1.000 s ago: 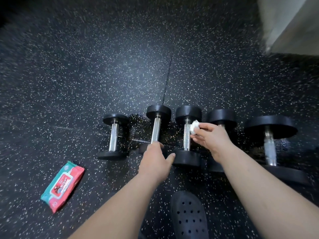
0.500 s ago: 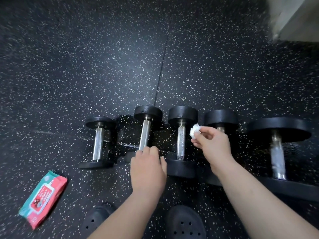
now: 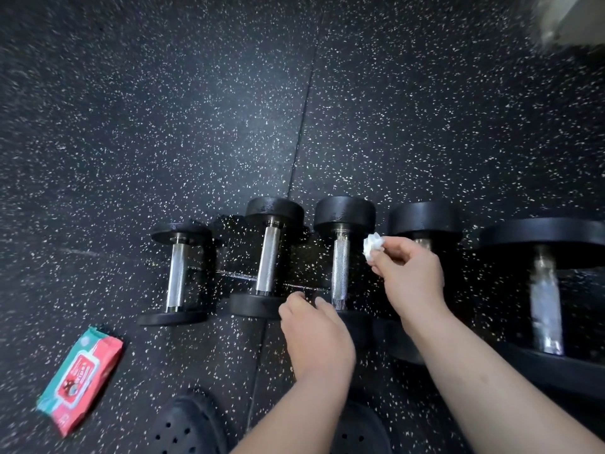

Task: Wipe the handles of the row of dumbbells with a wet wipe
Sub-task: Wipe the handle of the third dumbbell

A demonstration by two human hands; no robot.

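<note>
Head view: five dumbbells lie side by side in a row on a black speckled floor (image 3: 425, 93), handles pointing away from the person. Counting from the left, the first dumbbell (image 3: 176, 276) is the smallest and the fifth dumbbell (image 3: 545, 299) the largest. The second dumbbell (image 3: 269, 260) and third dumbbell (image 3: 340, 270) show bare knurled metal handles. The fourth dumbbell (image 3: 425, 217) has most of its handle hidden behind the right arm.

The right grip (image 3: 409, 273) pinches a crumpled white wipe (image 3: 372, 247) between thumb and fingertips. The wipe hangs just beside the far end of the third dumbbell's handle, in the gap between the third and fourth. It looks slightly apart from the metal, though contact is hard to judge.

The left grip (image 3: 316, 335) lies over the near head of the third dumbbell, knuckles up and fingers bent down over its edge. The fingertips are hidden, so I cannot tell whether it clasps the head or only rests on it.

A red and green pack (image 3: 78, 378) of wipes lies flat on the floor, well left of the row. Two black perforated clogs (image 3: 186, 427) show at the bottom edge. A blurred pale surface (image 3: 569, 18) fills the top right corner.
</note>
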